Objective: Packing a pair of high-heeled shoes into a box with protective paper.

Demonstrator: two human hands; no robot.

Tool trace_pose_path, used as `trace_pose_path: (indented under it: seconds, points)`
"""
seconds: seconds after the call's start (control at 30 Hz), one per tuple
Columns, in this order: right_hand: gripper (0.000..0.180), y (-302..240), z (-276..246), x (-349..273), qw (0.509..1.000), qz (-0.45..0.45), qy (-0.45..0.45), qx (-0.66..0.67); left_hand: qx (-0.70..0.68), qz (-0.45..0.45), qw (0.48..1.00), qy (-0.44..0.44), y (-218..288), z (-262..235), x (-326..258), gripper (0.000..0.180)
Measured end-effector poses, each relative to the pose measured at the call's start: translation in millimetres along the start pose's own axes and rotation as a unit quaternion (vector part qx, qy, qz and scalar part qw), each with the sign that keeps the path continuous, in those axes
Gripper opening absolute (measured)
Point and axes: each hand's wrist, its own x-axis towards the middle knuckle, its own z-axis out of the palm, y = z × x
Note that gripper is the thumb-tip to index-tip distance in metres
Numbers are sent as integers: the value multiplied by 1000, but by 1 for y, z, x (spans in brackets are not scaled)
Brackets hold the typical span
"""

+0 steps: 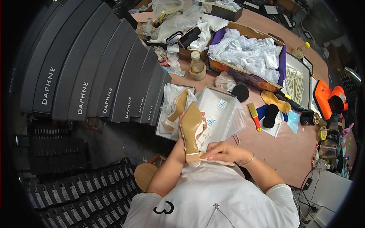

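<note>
A pointed, low-heeled shoe (192, 125) with a tan sole and thin white straps is held sole up in front of my chest, toe pointing away from me. My left hand (182, 133) wraps around it from underneath, fingertips showing along its right side. At the heel, my right hand (225, 152) presses its closed fingers on a pale, cloth-like piece (220, 163), mostly covered by the hand. Just beyond, a second tan-soled shoe (178, 106) lies on white tissue in an open shoebox (162, 131). Next to it is a white box lid (217, 99) with small blue-and-white packets.
Grey shoeboxes (91, 64) are stacked high on the left. A purple carton (282, 62) full of white tissue stands at the back. On the table (266, 152) lie a red-and-yellow brush (254, 116), a glue jar (197, 70) and an orange tool (324, 99).
</note>
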Motion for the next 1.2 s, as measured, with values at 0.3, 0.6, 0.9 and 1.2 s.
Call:
trace_pose_path:
  seconds: [0.3, 0.6, 0.9, 1.2]
  points:
    - [20, 12, -44, -1, 737, 78, 344, 577, 834, 305, 412, 206, 94, -50, 11, 59]
    - [22, 21, -41, 4, 773, 117, 379, 495, 892, 206, 345, 206, 123, -110, 24, 44]
    - [20, 10, -28, 15, 842, 91, 381, 370, 491, 141, 854, 101, 98, -23, -58, 36]
    - [21, -5, 4, 54, 852, -10, 428, 301, 397, 61, 910, -107, -29, 37, -100, 77]
